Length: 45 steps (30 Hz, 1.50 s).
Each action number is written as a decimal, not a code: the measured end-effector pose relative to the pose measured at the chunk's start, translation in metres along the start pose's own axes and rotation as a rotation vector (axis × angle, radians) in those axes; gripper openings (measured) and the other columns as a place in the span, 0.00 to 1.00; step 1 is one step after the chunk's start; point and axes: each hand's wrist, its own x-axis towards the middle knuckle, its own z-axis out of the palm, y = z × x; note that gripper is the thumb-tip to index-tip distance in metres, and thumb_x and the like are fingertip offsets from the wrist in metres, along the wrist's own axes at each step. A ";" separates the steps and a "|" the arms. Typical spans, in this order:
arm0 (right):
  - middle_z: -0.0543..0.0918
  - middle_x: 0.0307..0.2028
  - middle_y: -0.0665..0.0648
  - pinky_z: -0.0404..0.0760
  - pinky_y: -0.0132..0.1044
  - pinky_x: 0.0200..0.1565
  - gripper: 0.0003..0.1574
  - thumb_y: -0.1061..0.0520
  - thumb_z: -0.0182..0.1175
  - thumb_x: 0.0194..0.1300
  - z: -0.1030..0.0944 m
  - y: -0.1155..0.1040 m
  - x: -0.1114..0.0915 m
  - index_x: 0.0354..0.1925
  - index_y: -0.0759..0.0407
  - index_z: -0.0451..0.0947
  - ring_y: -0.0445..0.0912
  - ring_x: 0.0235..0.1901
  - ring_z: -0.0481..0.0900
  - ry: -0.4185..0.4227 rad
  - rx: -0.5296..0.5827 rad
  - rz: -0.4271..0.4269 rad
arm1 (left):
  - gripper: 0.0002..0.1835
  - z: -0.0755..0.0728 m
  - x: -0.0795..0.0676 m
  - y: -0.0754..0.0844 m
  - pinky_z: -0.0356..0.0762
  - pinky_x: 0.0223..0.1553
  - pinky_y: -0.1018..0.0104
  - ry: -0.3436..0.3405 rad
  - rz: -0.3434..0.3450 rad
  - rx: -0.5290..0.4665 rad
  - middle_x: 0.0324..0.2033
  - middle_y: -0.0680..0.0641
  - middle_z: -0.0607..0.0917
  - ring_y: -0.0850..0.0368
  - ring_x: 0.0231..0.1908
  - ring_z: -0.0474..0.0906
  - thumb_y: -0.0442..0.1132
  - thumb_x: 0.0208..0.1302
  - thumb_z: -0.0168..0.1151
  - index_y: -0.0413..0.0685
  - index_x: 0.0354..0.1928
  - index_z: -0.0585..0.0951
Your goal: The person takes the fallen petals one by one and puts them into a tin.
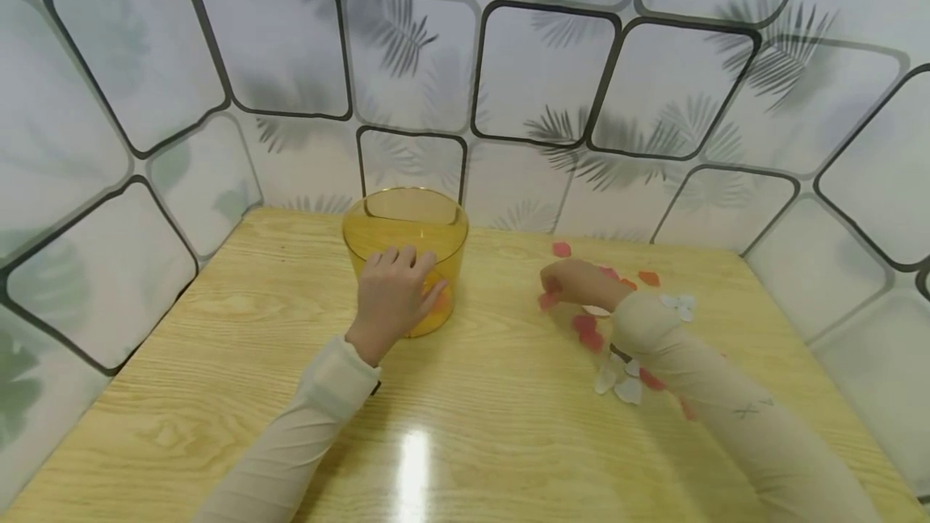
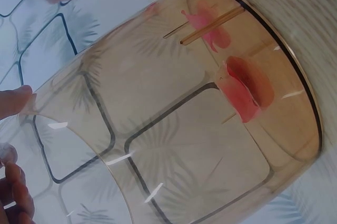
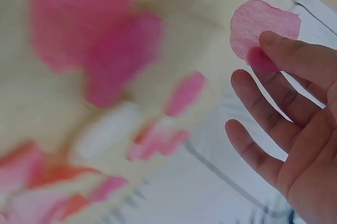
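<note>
White petals (image 1: 621, 382) lying nearest, 2 o'clock; left hand (image 1: 395, 297) gripping see-through amber bucket (image 1: 407, 234) rim, 11 o'clock, red-pink petals (image 2: 243, 95) showing inside; right hand (image 1: 581, 282), 1 o'clock, pinching thin, finely textured pink petal (image 3: 262, 21)

on the table (image 1: 218, 305), the bucket (image 1: 404, 232) stands left of the scattered petals (image 1: 590, 340), with other petals (image 2: 243, 89) inside it; the wall (image 1: 407, 63) rises behind bucket and petals.

L arm (image 1: 298, 434) & R arm (image 1: 748, 418) fwd. L hand (image 1: 391, 301): fingers bent, thumb apart. R hand (image 3: 308, 139): thumb/index pinched, other fingers spread.
</note>
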 end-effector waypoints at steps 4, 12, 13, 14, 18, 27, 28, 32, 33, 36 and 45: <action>0.73 0.20 0.48 0.68 0.33 0.28 0.16 0.54 0.67 0.54 -0.018 -0.006 0.005 0.20 0.55 0.70 0.41 0.22 0.67 0.051 -0.014 -0.028 | 0.19 0.000 -0.001 0.000 0.68 0.22 0.63 -0.009 -0.001 0.006 0.19 0.49 0.76 0.53 0.20 0.71 0.53 0.46 0.73 0.49 0.30 0.77; 0.80 0.24 0.52 0.75 0.40 0.36 0.08 0.60 0.66 0.56 -0.083 -0.046 0.028 0.25 0.56 0.75 0.45 0.28 0.76 0.186 -0.023 -0.118 | 0.20 -0.002 -0.001 0.000 0.66 0.21 0.64 0.000 0.005 0.013 0.18 0.50 0.75 0.54 0.18 0.70 0.53 0.45 0.73 0.49 0.29 0.75; 0.81 0.25 0.53 0.76 0.40 0.37 0.08 0.60 0.66 0.56 -0.089 -0.053 0.032 0.26 0.57 0.75 0.45 0.29 0.77 0.198 -0.018 -0.124 | 0.20 -0.002 -0.001 0.000 0.66 0.21 0.65 0.004 0.005 0.011 0.18 0.50 0.74 0.55 0.18 0.69 0.54 0.45 0.73 0.49 0.28 0.75; 0.81 0.25 0.54 0.76 0.41 0.37 0.07 0.61 0.65 0.56 -0.094 -0.059 0.037 0.26 0.57 0.75 0.46 0.29 0.77 0.209 -0.022 -0.136 | 0.20 -0.002 -0.001 0.000 0.66 0.21 0.65 0.007 0.005 0.009 0.18 0.50 0.74 0.54 0.18 0.69 0.53 0.45 0.73 0.48 0.28 0.75; 0.82 0.28 0.55 0.77 0.41 0.40 0.07 0.59 0.65 0.58 -0.107 -0.082 0.057 0.27 0.58 0.76 0.47 0.31 0.78 0.227 -0.031 -0.168 | 0.20 -0.002 -0.001 0.000 0.66 0.21 0.64 0.008 0.001 0.001 0.19 0.50 0.75 0.54 0.19 0.70 0.53 0.44 0.74 0.48 0.29 0.75; 0.80 0.27 0.55 0.73 0.39 0.36 0.07 0.57 0.62 0.61 -0.103 -0.125 0.094 0.28 0.58 0.75 0.47 0.28 0.74 0.205 -0.046 -0.218 | 0.19 -0.001 0.001 0.000 0.67 0.22 0.65 -0.011 -0.002 -0.010 0.21 0.49 0.78 0.54 0.21 0.72 0.53 0.45 0.73 0.49 0.33 0.78; 0.79 0.27 0.55 0.73 0.38 0.36 0.07 0.58 0.62 0.61 -0.101 -0.129 0.099 0.29 0.58 0.75 0.47 0.28 0.73 0.196 -0.050 -0.220 | 0.19 0.000 0.001 0.000 0.67 0.22 0.64 -0.013 -0.003 -0.009 0.22 0.49 0.78 0.54 0.21 0.73 0.53 0.46 0.73 0.49 0.33 0.78; 0.79 0.26 0.55 0.71 0.36 0.34 0.06 0.59 0.62 0.61 -0.091 -0.144 0.115 0.29 0.59 0.76 0.45 0.27 0.71 0.155 -0.059 -0.239 | 0.19 0.000 0.002 0.000 0.68 0.23 0.64 -0.018 -0.004 -0.005 0.22 0.49 0.79 0.53 0.22 0.74 0.52 0.46 0.72 0.49 0.33 0.78; 0.79 0.26 0.55 0.71 0.35 0.34 0.06 0.59 0.62 0.60 -0.088 -0.148 0.118 0.29 0.60 0.76 0.45 0.27 0.71 0.146 -0.059 -0.250 | 0.19 0.000 0.002 0.000 0.68 0.23 0.64 -0.018 -0.005 -0.004 0.22 0.49 0.79 0.54 0.22 0.74 0.52 0.46 0.72 0.49 0.33 0.78; 0.78 0.26 0.55 0.71 0.34 0.33 0.06 0.60 0.62 0.60 -0.080 -0.159 0.124 0.29 0.61 0.77 0.44 0.27 0.70 0.108 -0.049 -0.271 | 0.19 -0.001 0.002 0.000 0.68 0.23 0.64 -0.011 -0.007 -0.004 0.23 0.49 0.79 0.53 0.22 0.74 0.52 0.45 0.73 0.49 0.32 0.78; 0.80 0.28 0.54 0.73 0.33 0.35 0.02 0.61 0.59 0.62 -0.067 -0.175 0.129 0.31 0.58 0.78 0.44 0.28 0.74 0.011 -0.069 -0.305 | 0.19 -0.003 0.001 0.000 0.72 0.25 0.63 -0.006 -0.016 -0.007 0.24 0.48 0.80 0.52 0.29 0.79 0.53 0.44 0.73 0.48 0.31 0.80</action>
